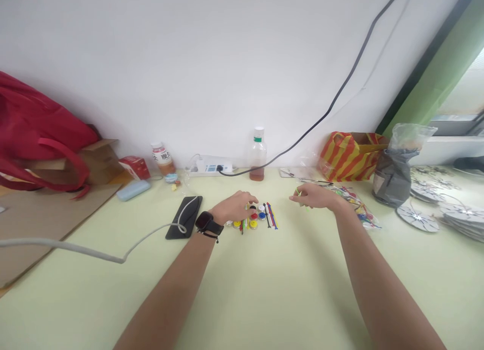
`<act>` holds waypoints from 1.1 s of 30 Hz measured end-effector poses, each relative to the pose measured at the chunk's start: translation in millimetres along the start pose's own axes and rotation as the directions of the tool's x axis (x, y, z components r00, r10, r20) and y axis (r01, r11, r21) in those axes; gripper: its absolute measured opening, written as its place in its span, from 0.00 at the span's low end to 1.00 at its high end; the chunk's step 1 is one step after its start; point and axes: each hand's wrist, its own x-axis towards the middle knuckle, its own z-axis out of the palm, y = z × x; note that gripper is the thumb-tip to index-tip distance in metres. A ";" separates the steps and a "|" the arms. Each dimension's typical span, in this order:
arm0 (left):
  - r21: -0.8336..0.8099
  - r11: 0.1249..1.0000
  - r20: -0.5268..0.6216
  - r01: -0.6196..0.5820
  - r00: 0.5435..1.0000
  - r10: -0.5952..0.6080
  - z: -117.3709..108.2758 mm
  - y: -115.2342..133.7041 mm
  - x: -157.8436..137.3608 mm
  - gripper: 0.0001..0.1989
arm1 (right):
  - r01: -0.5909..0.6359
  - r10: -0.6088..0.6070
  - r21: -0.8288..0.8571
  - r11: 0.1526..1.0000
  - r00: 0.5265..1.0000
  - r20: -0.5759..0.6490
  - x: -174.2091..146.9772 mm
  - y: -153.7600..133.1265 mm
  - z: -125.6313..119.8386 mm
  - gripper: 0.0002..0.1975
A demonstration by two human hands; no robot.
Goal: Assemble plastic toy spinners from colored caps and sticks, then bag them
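My left hand (235, 207), with a black watch (206, 222) on its wrist, is over a cluster of small coloured round pieces. Its thumb and index finger are apart near a black round piece (253, 207). Red (254, 216), blue (262, 216) and yellow (253, 224) round pieces sit close by. Thin coloured strips (270, 216) lie side by side just right of them; more strips and pieces are partly covered by my left hand. Further right, my right hand (310, 195) is just above the table, its fingers pinching a thin light green strip (298, 192).
A black phone (184, 218) with a cable lies left. Behind stand a bottle (257, 156) and a power strip (212, 166). To the right are a bag of coloured parts (363, 211), a striped bag (350, 156), a grey bag (391, 176) and stacked discs (463, 219). A black cord (328, 110) hangs across.
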 end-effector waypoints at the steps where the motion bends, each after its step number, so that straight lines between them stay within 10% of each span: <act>1: -0.007 1.000 -0.027 -0.005 1.000 0.005 -0.4 0.8 0.2 0.17 | 0.011 -0.011 0.064 0.998 1.000 0.000 -1.2 -2.9 0.5 0.19; 7: -0.197 0.973 -0.265 -0.121 0.962 0.066 -9.2 23.3 3.5 0.17 | 0.246 -0.263 0.590 0.769 0.963 -0.058 -3.2 -31.4 12.4 0.16; 12: -0.444 0.858 -0.365 -0.260 0.927 0.092 -16.2 42.5 5.7 0.16 | 0.384 -0.362 0.682 0.622 0.914 -0.184 2.9 -61.9 26.9 0.13; 25: -0.448 0.857 -0.351 -0.254 0.932 0.092 -14.8 48.7 3.1 0.08 | 0.362 -0.322 0.388 0.848 0.932 -0.166 3.5 -68.5 34.0 0.12; 33: -0.339 0.917 -0.054 -0.209 0.978 0.203 -0.8 46.8 3.6 0.05 | 0.044 -0.051 -0.103 0.994 0.996 -0.068 22.9 -37.2 39.5 0.24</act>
